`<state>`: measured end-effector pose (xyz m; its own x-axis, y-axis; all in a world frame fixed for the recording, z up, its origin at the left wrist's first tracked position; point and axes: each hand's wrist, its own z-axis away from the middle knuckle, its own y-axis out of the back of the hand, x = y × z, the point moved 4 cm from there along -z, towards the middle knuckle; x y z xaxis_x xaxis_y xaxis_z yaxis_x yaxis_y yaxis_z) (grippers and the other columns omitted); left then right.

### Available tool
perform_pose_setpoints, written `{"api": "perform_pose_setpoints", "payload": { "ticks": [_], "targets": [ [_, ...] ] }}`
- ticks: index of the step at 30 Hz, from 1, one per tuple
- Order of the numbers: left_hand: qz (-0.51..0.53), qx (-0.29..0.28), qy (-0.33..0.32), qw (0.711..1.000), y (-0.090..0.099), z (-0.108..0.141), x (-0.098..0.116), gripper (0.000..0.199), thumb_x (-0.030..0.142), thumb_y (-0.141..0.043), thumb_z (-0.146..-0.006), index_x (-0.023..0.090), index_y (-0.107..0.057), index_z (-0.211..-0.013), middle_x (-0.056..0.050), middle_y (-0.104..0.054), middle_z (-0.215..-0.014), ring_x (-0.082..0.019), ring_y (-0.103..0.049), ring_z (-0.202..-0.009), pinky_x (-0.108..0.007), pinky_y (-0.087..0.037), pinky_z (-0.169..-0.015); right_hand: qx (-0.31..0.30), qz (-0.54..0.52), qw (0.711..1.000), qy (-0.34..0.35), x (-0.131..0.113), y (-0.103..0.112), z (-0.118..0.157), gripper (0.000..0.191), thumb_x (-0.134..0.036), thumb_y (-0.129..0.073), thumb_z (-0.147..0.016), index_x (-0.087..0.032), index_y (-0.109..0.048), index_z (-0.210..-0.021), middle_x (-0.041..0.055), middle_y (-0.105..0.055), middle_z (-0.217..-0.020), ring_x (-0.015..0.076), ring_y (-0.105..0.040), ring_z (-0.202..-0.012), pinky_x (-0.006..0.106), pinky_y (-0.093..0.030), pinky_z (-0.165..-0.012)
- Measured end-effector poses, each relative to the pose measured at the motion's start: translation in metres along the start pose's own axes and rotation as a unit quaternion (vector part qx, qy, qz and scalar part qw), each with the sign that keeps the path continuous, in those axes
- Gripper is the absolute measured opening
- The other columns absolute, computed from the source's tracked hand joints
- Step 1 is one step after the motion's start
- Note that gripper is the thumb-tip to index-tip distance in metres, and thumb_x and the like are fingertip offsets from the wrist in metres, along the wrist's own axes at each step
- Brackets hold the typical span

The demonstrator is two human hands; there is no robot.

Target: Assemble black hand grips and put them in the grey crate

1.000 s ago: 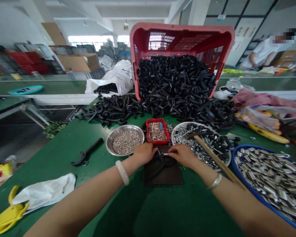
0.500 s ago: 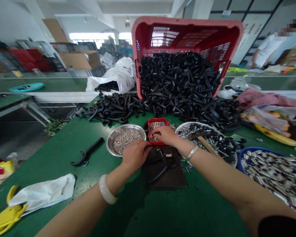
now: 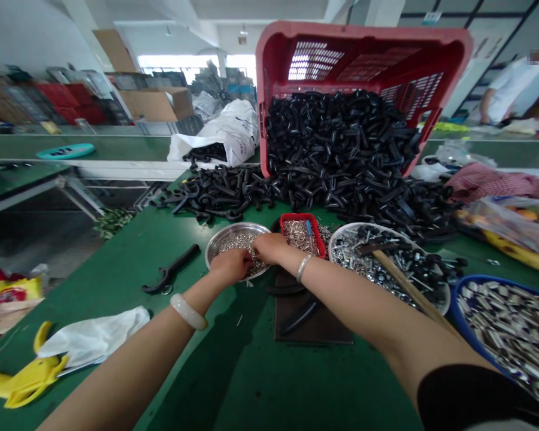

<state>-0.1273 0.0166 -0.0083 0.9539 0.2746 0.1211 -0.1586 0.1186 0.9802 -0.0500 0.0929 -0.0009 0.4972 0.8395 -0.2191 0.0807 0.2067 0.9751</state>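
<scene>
While dipping into a steel bowl point(image 3: 215, 239) of small rings point(image 3: 236, 242), left hand point(image 3: 230, 265) and right hand point(image 3: 269, 248) curled, grip hidden, pinch impossible to tell, red tray point(image 3: 296, 216) at one o'clock, hook spanner point(image 3: 170, 269) at eight o'clock

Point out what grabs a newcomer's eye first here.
A tipped red plastic crate spills a huge heap of black curved parts across the far end of the green workbench. In front of it, the left hand and right hand work over a steel bowl of small silver parts.
</scene>
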Motion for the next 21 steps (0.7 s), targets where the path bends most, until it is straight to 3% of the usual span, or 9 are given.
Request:
{"api": "perform_pose_setpoints", "payload": {
  "ticks": [5, 9, 14, 17, 21],
  "targets": [
    [0.036, 0.016, 0.009, 0.999, 0.001, -0.001, -0.006, 0.024, 0.043, -0.047, -0.076, 0.030, -0.063, -0.089, -0.002, -0.065, -0.094, -0.023, -0.059, -0.086, -0.031, -0.044, -0.068, 0.043, -0.014, 0.999, -0.004, 0.012, 0.003, 0.015, 0.020, -0.034, -0.053, -0.076, -0.021, -0.067, -0.084, 0.0054, -0.067, -0.090, 0.0206, -0.060, -0.083, 0.027, -0.042, -0.065],
    [0.048, 0.058, -0.001, 0.997, 0.005, -0.001, -0.005, 0.024, 0.042, -0.047, -0.078, 0.028, -0.062, -0.092, -0.002, -0.064, -0.098, -0.020, -0.058, -0.085, -0.029, -0.043, -0.069, 0.066, -0.048, 0.997, 0.001, 0.016, 0.004, 0.022, 0.017, -0.035, -0.058, -0.074, -0.020, -0.067, -0.079, 0.0023, -0.067, -0.080, 0.0152, -0.059, -0.074, 0.023, -0.038, -0.059],
    [0.024, 0.053, 0.013, 0.998, 0.003, -0.002, -0.002, 0.024, 0.040, -0.044, -0.079, 0.029, -0.061, -0.093, -0.002, -0.065, -0.092, -0.022, -0.059, -0.081, -0.029, -0.043, -0.064, 0.100, -0.077, 0.992, -0.014, 0.021, 0.012, 0.038, 0.018, -0.032, -0.055, -0.079, -0.019, -0.067, -0.079, 0.0022, -0.067, -0.078, 0.0126, -0.058, -0.071, 0.022, -0.037, -0.061],
    [0.022, 0.060, 0.006, 0.998, 0.005, -0.003, 0.000, 0.021, 0.037, -0.045, -0.079, 0.028, -0.061, -0.090, -0.002, -0.065, -0.094, -0.022, -0.059, -0.081, -0.029, -0.042, -0.064, 0.118, -0.081, 0.989, -0.031, 0.027, 0.021, 0.060, 0.017, -0.029, -0.053, -0.080, -0.018, -0.067, -0.079, 0.0031, -0.067, -0.079, 0.0140, -0.058, -0.073, 0.023, -0.037, -0.064],
    [0.067, 0.102, -0.037, 0.992, 0.012, 0.007, 0.015, 0.019, 0.033, -0.045, -0.081, 0.025, -0.059, -0.089, -0.002, -0.064, -0.092, -0.020, -0.058, -0.080, -0.029, -0.041, -0.065, 0.157, -0.101, 0.980, -0.068, 0.043, 0.027, 0.108, 0.016, -0.024, -0.051, -0.081, -0.018, -0.067, -0.081, 0.0031, -0.068, -0.080, 0.0148, -0.059, -0.074, 0.024, -0.040, -0.067]
  ]
}}
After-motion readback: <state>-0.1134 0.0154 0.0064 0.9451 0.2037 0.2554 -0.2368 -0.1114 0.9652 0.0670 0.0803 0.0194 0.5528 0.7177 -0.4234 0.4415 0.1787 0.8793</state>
